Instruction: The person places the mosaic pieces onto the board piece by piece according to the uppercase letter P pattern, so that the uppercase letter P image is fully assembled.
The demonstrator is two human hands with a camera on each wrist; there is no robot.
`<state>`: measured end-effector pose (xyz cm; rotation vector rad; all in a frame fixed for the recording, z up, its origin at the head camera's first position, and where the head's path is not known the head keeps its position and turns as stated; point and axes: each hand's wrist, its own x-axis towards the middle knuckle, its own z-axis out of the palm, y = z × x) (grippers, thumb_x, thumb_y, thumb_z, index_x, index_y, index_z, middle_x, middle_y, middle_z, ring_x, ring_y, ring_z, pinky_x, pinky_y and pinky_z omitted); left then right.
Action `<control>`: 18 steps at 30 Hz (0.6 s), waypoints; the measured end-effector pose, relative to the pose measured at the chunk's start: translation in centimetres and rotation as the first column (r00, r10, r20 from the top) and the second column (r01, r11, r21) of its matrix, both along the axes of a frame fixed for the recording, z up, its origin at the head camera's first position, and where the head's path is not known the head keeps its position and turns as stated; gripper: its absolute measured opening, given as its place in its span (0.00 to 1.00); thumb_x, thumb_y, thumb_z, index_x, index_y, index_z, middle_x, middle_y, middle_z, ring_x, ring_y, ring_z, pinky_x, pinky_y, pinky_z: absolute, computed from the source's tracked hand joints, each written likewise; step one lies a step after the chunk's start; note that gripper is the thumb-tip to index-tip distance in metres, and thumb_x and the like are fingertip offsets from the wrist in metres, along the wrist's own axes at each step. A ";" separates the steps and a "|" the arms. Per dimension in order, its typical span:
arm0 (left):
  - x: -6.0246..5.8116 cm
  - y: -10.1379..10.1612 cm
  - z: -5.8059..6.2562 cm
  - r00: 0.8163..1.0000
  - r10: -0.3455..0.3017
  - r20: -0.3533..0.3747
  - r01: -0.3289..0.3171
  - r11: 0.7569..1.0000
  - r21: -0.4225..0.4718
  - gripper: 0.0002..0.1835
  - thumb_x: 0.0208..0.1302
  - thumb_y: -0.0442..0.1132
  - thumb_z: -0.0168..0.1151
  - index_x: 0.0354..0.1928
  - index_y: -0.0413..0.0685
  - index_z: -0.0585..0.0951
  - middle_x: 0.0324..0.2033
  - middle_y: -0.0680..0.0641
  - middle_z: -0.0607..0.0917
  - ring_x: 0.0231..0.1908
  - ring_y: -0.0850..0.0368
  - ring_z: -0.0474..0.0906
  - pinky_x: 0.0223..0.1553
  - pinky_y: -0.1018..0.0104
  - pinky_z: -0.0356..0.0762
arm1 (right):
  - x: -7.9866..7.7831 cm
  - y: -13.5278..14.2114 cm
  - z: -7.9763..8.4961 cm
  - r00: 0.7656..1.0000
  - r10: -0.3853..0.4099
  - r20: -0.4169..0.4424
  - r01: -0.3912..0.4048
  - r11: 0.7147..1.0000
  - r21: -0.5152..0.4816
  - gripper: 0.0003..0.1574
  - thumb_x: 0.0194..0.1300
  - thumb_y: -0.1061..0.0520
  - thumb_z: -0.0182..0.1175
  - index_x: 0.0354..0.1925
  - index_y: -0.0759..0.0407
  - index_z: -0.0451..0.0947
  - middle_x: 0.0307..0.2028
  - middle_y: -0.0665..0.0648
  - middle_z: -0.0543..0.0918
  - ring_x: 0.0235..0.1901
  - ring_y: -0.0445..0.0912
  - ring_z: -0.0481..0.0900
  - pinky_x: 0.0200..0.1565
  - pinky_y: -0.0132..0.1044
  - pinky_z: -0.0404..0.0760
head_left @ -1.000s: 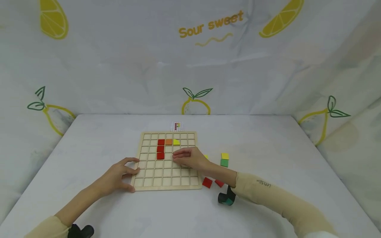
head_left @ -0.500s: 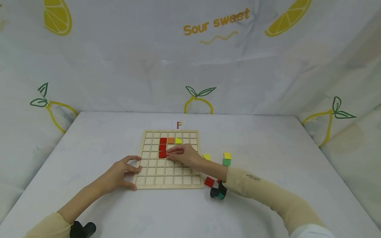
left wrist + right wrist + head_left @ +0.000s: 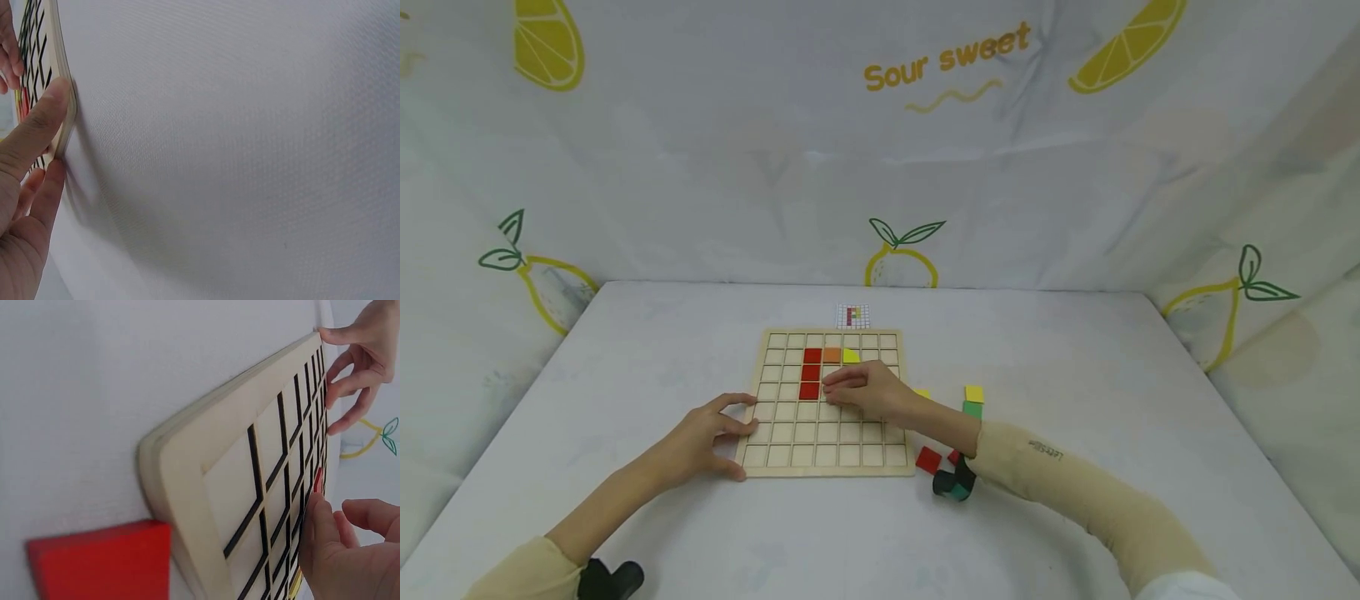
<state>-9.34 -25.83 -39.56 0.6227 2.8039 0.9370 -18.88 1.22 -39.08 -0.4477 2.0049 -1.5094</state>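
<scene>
A light wooden grid board (image 3: pixel 827 456) lies on the table. Three red tiles (image 3: pixel 811 372) run down one column, with an orange tile (image 3: pixel 832 356) and a yellow tile (image 3: pixel 851 356) with a slanted side beside the top one. My left hand (image 3: pixel 700 437) rests against the board's left edge, thumb by the near corner, fingers spread. My right hand (image 3: pixel 872 392) is over the board's middle, fingertips close together just right of the lowest red tile; whether anything is between them is hidden. In the right wrist view, a fingertip appears beside that red tile (image 3: pixel 319 480).
A small pattern card (image 3: pixel 853 316) lies behind the board. Right of it are a yellow tile (image 3: pixel 973 393), a green tile (image 3: pixel 972 409) and red tiles (image 3: pixel 928 460), partly hidden by the right forearm. Lemon-print cloth (image 3: pixel 760 167) hangs behind the table.
My right hand shifted slightly left toward the lowest red tile, then eased back a little. The left hand keeps its place on the board's edge. The head view has shifted slightly.
</scene>
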 end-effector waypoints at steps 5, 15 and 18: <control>0.0 0.1 0.0 1.000 0.011 0.007 -0.011 1.000 -0.003 0.36 0.35 0.41 0.80 0.50 0.29 0.80 0.61 0.35 0.71 0.56 0.39 0.75 0.56 0.45 0.71 | 0.1 2.5 0.8 0.999 -0.026 0.041 0.029 0.998 -0.063 0.20 0.66 0.66 0.59 0.55 0.71 0.75 0.50 0.67 0.82 0.44 0.46 0.83 0.51 0.41 0.82; 0.3 0.3 0.2 1.000 0.026 0.015 -0.026 0.999 -0.022 0.36 0.34 0.41 0.80 0.50 0.31 0.81 0.61 0.35 0.71 0.58 0.35 0.72 0.57 0.42 0.69 | 0.5 9.9 1.5 0.995 -0.095 -0.042 0.094 0.995 -0.027 0.25 0.64 0.59 0.63 0.58 0.66 0.74 0.55 0.65 0.79 0.50 0.51 0.81 0.51 0.40 0.81; 0.3 0.3 0.2 1.000 0.028 0.008 -0.027 0.999 -0.021 0.35 0.35 0.41 0.80 0.49 0.31 0.81 0.61 0.35 0.71 0.58 0.35 0.72 0.57 0.42 0.70 | 1.2 11.9 1.4 0.991 -0.126 -0.038 0.126 0.992 -0.004 0.26 0.63 0.58 0.64 0.58 0.65 0.74 0.55 0.65 0.79 0.49 0.52 0.81 0.51 0.38 0.81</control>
